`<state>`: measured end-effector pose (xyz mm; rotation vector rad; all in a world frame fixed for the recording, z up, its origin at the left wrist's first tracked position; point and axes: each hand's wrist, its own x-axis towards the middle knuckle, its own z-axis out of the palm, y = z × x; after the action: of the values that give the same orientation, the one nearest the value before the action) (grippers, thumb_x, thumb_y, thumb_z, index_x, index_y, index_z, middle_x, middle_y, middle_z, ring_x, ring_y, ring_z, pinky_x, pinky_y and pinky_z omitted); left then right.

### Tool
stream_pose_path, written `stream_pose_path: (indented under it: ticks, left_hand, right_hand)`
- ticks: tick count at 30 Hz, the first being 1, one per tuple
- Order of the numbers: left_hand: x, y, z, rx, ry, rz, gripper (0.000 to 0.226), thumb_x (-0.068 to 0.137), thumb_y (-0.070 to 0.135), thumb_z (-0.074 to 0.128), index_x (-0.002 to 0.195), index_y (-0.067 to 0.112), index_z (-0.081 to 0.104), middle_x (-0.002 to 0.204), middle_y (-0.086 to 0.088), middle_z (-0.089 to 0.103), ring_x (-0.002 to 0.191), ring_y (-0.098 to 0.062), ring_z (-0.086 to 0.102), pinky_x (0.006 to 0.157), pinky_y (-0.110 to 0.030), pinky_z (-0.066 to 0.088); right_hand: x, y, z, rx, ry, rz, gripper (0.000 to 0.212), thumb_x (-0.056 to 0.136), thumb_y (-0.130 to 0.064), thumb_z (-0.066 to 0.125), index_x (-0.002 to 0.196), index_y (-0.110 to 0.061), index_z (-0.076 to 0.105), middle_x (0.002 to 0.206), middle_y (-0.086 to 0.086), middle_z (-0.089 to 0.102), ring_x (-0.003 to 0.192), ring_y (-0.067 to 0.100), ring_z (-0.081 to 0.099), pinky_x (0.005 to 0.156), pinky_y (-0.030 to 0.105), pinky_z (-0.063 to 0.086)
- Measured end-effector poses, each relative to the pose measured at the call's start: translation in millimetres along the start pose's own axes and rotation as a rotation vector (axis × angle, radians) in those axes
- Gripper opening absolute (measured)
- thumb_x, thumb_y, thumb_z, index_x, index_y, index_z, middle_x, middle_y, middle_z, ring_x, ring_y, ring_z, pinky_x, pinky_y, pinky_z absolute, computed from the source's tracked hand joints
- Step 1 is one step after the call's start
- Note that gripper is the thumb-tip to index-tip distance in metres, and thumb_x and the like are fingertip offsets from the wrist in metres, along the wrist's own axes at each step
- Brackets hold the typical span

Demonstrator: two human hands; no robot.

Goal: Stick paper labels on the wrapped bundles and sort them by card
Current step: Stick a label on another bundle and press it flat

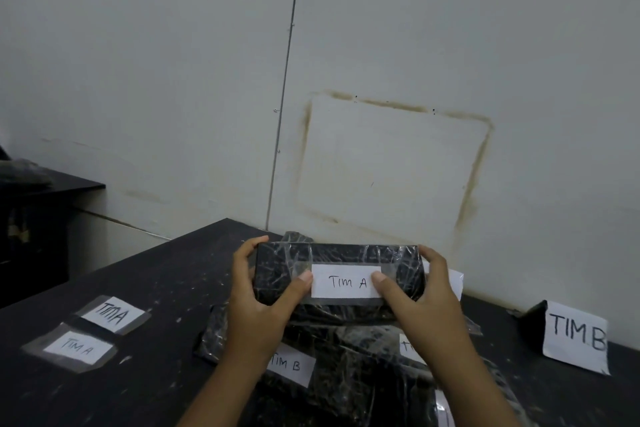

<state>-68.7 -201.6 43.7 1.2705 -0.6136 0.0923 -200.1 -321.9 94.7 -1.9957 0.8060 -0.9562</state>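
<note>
While your fingers (304, 277) clamp the bundle (337, 274), thumbs pinning the TIM A label (346, 281), uneven pressure could crease it.

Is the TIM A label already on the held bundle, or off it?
On: label lies flat on bundle, both thumbs pressing its ends.

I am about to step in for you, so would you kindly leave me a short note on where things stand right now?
Left hand: grip on the left end of the held bundle, thumb on the edge of its TIM A label.
Right hand: same on the right end.
Below the hands lies a pile of wrapped bundles; one shows a TIM B label, another label is half hidden.
Two loose TIM A labels lie on the table at left. The TIM B card stands at right.
Done: this bundle labelled.
Left: place it, sort the pile, use the loose labels.
</note>
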Motion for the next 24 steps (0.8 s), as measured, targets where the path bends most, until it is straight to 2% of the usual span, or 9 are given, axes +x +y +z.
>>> stream_pose_path:
  ticks: [2,4,6,8,10,13,17,21,24]
  left_hand:
    - [-1.1,0.6,0.3,0.005,0.006,0.018,0.065,0.053,0.061,0.067,0.113,0.055,0.042,0.142,0.005,0.04,0.132,-0.023,0.038,0.105,-0.055,0.038]
    - [-1.8,0.6,0.5,0.003,0.015,0.037,0.065,0.055,0.059,0.068,0.114,0.054,0.041,0.141,0.004,0.04,0.132,-0.025,0.038,0.105,-0.054,0.038]
    - [-2.5,1.0,1.2,0.015,0.024,0.049,0.066,0.057,0.056,0.07,0.116,0.051,0.042,0.142,0.005,0.04,0.132,-0.022,0.037,0.105,-0.043,0.036]
    - [-3.3,1.2,2.0,0.012,0.024,0.058,0.066,0.058,0.051,0.071,0.117,0.047,0.042,0.144,0.006,0.039,0.133,-0.017,0.034,0.101,-0.031,0.031]
    - [-4.5,3.0,2.4,-0.007,0.02,0.057,0.063,0.06,0.047,0.071,0.117,0.046,0.042,0.144,0.007,0.038,0.133,-0.014,0.032,0.099,-0.028,0.028]
    - [-5.5,4.8,2.0,-0.017,0.021,0.058,0.059,0.063,0.043,0.07,0.114,0.049,0.042,0.143,0.008,0.038,0.132,-0.012,0.032,0.101,-0.03,0.029]
    - [-6.0,1.7,1.5,0.007,0.027,0.051,0.066,0.054,0.06,0.067,0.115,0.053,0.042,0.142,0.005,0.04,0.132,-0.021,0.036,0.107,-0.047,0.036]
    - [-5.1,0.9,1.5,0.008,0.029,0.061,0.066,0.054,0.06,0.065,0.115,0.052,0.042,0.139,0.006,0.042,0.131,-0.022,0.038,0.106,-0.041,0.035]
    - [-3.3,-0.3,0.0,0.005,0.042,0.078,0.062,0.055,0.058,0.066,0.113,0.053,0.043,0.13,0.009,0.047,0.125,-0.022,0.043,0.102,-0.046,0.04]
  right_hand:
    - [-0.2,-0.2,1.9,0.091,-0.029,-0.018,0.069,0.08,-0.041,0.066,0.137,-0.03,0.03,0.112,-0.011,0.055,0.101,0.015,0.051,0.083,0.031,0.038]
    - [-0.6,-1.3,3.4,0.115,0.001,-0.035,0.069,0.078,-0.044,0.067,0.136,-0.029,0.031,0.104,-0.015,0.052,0.099,0.013,0.049,0.082,0.029,0.037]
    - [-0.9,-0.8,5.4,0.114,0.044,-0.052,0.069,0.076,-0.046,0.068,0.134,-0.028,0.034,0.096,-0.022,0.051,0.097,0.012,0.049,0.081,0.029,0.037]
    - [-1.2,-0.1,7.9,0.132,0.079,-0.069,0.066,0.076,-0.044,0.069,0.131,-0.028,0.037,0.1,-0.018,0.056,0.097,0.013,0.053,0.08,0.031,0.041]
    - [-1.2,0.8,10.0,0.156,0.114,-0.095,0.054,0.077,-0.041,0.068,0.124,-0.028,0.044,0.099,-0.013,0.061,0.089,0.012,0.058,0.078,0.035,0.047]
    - [-0.6,2.1,11.3,0.191,0.174,-0.131,0.028,0.082,-0.033,0.065,0.107,-0.028,0.052,0.08,-0.009,0.061,0.071,0.012,0.058,0.071,0.041,0.05]
    - [2.0,7.8,11.9,0.194,0.211,-0.131,0.009,0.087,-0.027,0.058,0.094,-0.03,0.053,0.068,-0.004,0.057,0.063,0.017,0.054,0.066,0.042,0.049]
    - [3.4,8.2,12.7,0.179,0.168,-0.11,0.02,0.088,-0.033,0.054,0.108,-0.03,0.049,0.076,-0.006,0.06,0.072,0.016,0.058,0.072,0.043,0.049]
    - [-0.1,6.1,13.7,0.165,0.114,-0.104,0.044,0.077,-0.051,0.063,0.113,-0.035,0.043,0.091,-0.016,0.06,0.087,0.009,0.058,0.076,0.039,0.048]
